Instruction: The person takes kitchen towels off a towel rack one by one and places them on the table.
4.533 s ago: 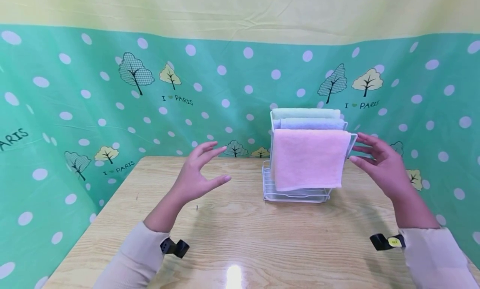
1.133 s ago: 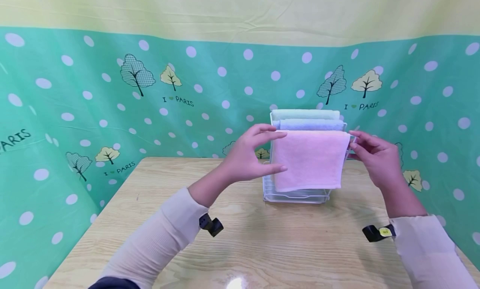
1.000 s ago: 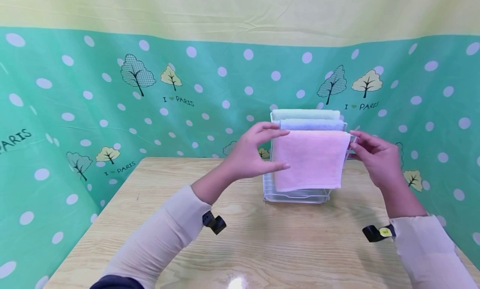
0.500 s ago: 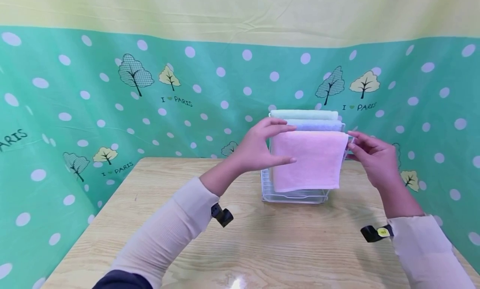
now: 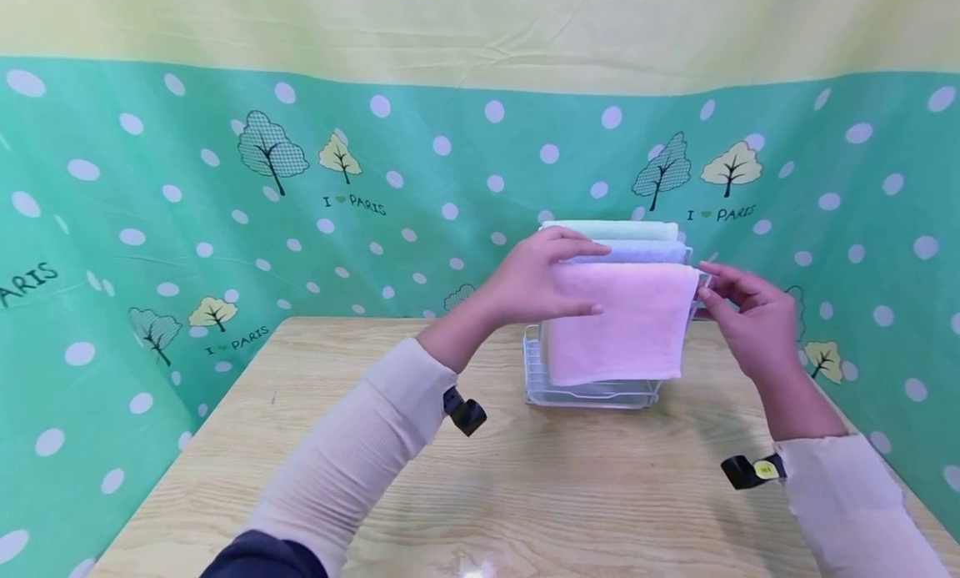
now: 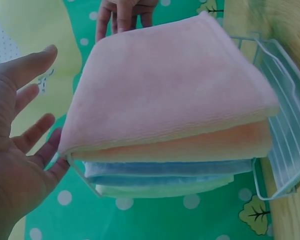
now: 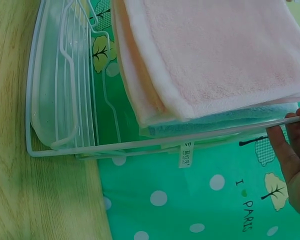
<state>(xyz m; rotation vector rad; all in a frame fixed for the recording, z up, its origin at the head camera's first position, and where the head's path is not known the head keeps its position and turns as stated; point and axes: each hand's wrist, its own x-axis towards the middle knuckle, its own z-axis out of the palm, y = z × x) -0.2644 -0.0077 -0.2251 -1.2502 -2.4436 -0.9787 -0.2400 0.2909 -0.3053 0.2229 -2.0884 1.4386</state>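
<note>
1 white wire rack [image 5: 592,405], upright on the tabletop [image 5: 525,486]. 1 pink towel [image 5: 622,336], draped over the front bar; 1 blue towel [image 5: 647,251] and 1 pale green towel [image 5: 622,230] hung behind. Left hand [image 5: 525,279]: thumb and fingers apart at the pink towel's left edge. Right hand [image 5: 759,326]: thumb and fingers clamped on the rack's upper right corner.

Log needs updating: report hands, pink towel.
Right hand gripping white rack. Left hand by pink towel, fingers spread, contact unclear. Towel hanging at rack front. Blue towel, green towel behind.
</note>
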